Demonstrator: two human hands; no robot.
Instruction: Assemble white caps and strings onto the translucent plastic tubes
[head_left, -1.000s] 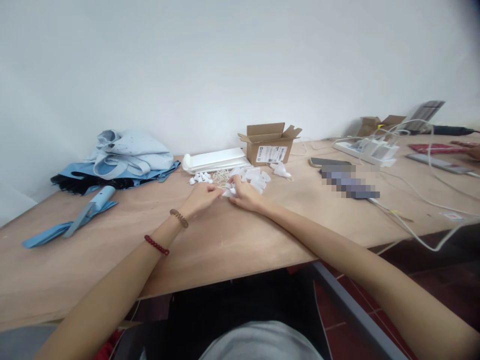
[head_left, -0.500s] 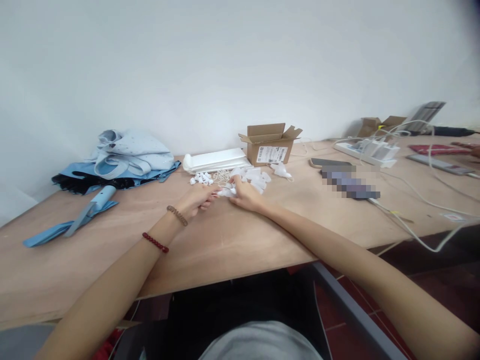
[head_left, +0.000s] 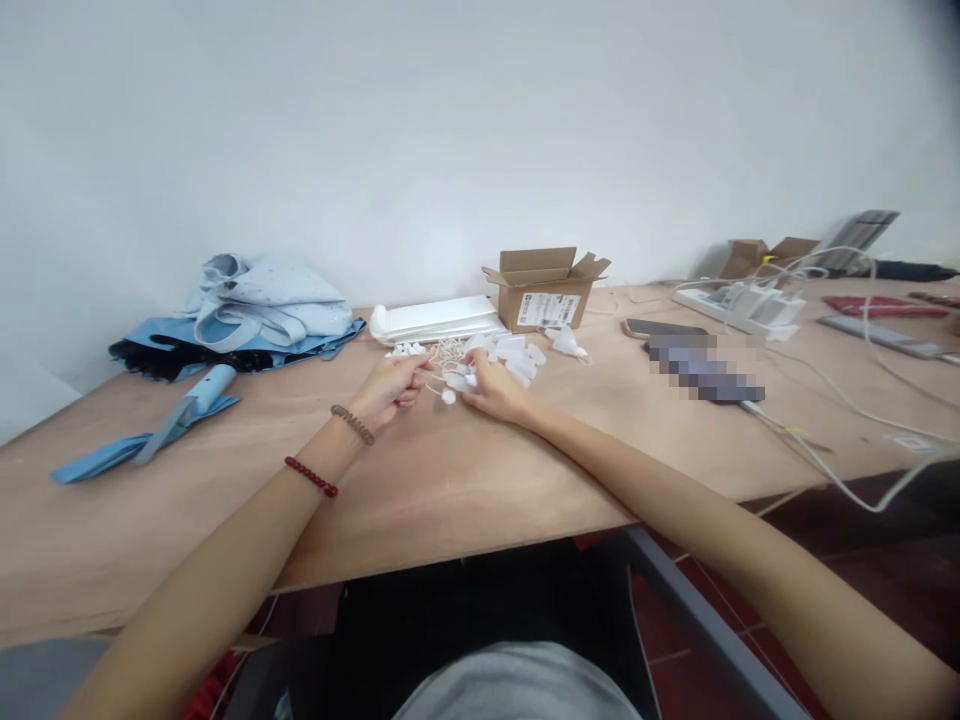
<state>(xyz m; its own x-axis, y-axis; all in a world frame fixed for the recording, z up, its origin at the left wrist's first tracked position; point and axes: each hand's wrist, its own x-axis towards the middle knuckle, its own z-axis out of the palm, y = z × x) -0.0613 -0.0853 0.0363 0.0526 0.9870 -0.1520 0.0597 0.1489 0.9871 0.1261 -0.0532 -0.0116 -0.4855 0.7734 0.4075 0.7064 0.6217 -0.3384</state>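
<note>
Head view: a cord (head_left: 436,390) is pinched by left hand (head_left: 390,385), a white piece (head_left: 458,380) by right hand (head_left: 493,390). It is probably best kept taut.

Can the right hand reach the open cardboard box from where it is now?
Probably yes: the cardboard box stands just beyond the right hand, with only a low pile of small white pieces between, though its fingers seem busy with one.

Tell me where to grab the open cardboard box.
Probably pinch the cardboard box by its labelled front wall, thumb outside, fingers inside the open top, coming from the near side: it stands upright, flaps splayed, and the white stack sits close beside it.
</note>
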